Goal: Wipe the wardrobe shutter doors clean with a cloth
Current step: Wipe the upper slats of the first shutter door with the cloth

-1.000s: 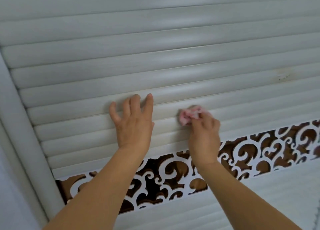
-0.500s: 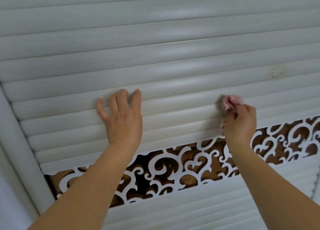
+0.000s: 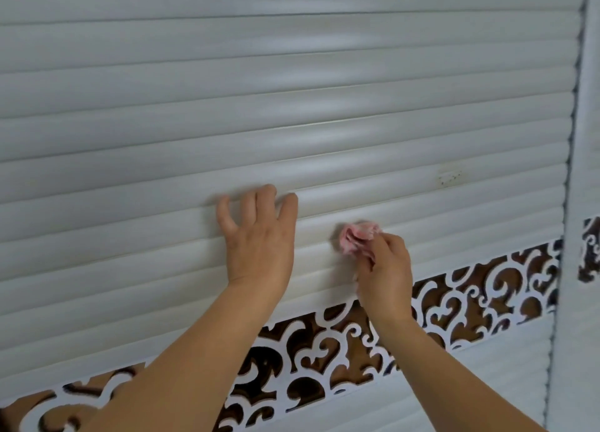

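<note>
The white wardrobe shutter door (image 3: 292,113) fills the view with horizontal rounded slats. My left hand (image 3: 259,236) lies flat against the slats, fingers spread and pointing up. Just to its right, my right hand (image 3: 384,269) pinches a small crumpled pink cloth (image 3: 357,236) and holds it against a slat. A small dark smudge (image 3: 449,178) sits on a slat up and to the right of the cloth.
A band of white scrollwork over brown (image 3: 454,301) runs across the door below my hands, with more slats under it. A vertical white frame post (image 3: 581,204) borders the door on the right, and a second door panel (image 3: 592,249) begins beyond it.
The right hand with the cloth has swept back left along the slat, close to the left hand. The view has shifted right, bringing the right frame post into sight.
</note>
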Demonstrator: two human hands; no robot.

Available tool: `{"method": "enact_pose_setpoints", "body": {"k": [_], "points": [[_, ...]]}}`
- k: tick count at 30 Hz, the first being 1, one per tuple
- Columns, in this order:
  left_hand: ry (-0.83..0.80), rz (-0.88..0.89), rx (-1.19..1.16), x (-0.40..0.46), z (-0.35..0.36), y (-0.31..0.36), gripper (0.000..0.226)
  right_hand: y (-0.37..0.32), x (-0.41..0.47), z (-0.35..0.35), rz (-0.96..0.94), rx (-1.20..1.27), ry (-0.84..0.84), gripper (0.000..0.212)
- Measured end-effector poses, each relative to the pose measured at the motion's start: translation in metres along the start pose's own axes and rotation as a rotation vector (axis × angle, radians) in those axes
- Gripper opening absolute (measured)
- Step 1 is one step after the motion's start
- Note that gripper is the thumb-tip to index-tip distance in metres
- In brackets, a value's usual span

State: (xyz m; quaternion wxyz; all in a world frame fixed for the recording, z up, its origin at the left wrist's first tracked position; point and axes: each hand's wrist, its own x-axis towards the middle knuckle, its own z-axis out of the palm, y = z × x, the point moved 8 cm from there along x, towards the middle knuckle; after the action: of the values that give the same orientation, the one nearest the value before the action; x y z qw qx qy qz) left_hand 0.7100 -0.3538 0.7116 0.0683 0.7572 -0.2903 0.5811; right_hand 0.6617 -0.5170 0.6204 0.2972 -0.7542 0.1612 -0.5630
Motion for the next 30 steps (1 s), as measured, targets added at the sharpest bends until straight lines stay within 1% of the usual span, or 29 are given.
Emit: {"method": "enact_pose_setpoints", "body": {"k": [2,4,7,9,11,12,14,16,18,21,22,25,27,30], "points": [[0.004,0.032,-0.018,0.007,0.002,0.015,0.075,0.007,0.013,-0.013,0.021,0.032,0.046,0.024],[0.022,0.058,-0.035,0.016,0.003,0.031,0.074,0.002,0.022,-0.021,-0.023,0.062,0.076,0.026],[0.045,0.078,-0.04,0.029,0.004,0.05,0.072,-0.023,0.03,-0.018,-0.215,0.032,0.05,0.029],[0.035,0.081,-0.027,0.034,0.007,0.059,0.073,-0.039,0.033,-0.013,-0.395,-0.099,0.046,0.028],[0.017,0.075,-0.001,0.036,0.012,0.063,0.076,-0.045,0.036,-0.013,-0.539,-0.198,0.076,0.03],[0.009,0.072,0.013,0.036,0.015,0.064,0.077,-0.043,0.038,-0.015,-0.587,-0.232,0.1,0.029],[-0.002,0.068,0.028,0.036,0.017,0.065,0.076,-0.03,0.045,-0.021,-0.621,-0.298,0.13,0.026],[-0.022,0.065,0.043,0.036,0.019,0.071,0.076,-0.007,0.057,-0.033,-0.587,-0.337,0.139,0.025],[-0.035,0.064,0.07,0.036,0.02,0.079,0.074,0.019,0.071,-0.051,-0.497,-0.374,0.132,0.019],[-0.023,0.081,0.059,0.039,0.024,0.094,0.068,0.06,0.097,-0.079,-0.237,-0.384,0.1,0.03],[-0.012,0.092,0.051,0.041,0.025,0.101,0.069,0.073,0.105,-0.089,-0.169,-0.398,0.099,0.03],[0.0,0.111,0.044,0.047,0.027,0.115,0.079,0.1,0.124,-0.114,-0.048,-0.5,0.14,0.03],[-0.008,0.109,0.038,0.05,0.029,0.122,0.076,0.118,0.134,-0.128,0.056,-0.501,0.17,0.03],[-0.048,0.093,0.058,0.051,0.033,0.128,0.071,0.138,0.146,-0.14,0.22,-0.384,0.223,0.022]]}}
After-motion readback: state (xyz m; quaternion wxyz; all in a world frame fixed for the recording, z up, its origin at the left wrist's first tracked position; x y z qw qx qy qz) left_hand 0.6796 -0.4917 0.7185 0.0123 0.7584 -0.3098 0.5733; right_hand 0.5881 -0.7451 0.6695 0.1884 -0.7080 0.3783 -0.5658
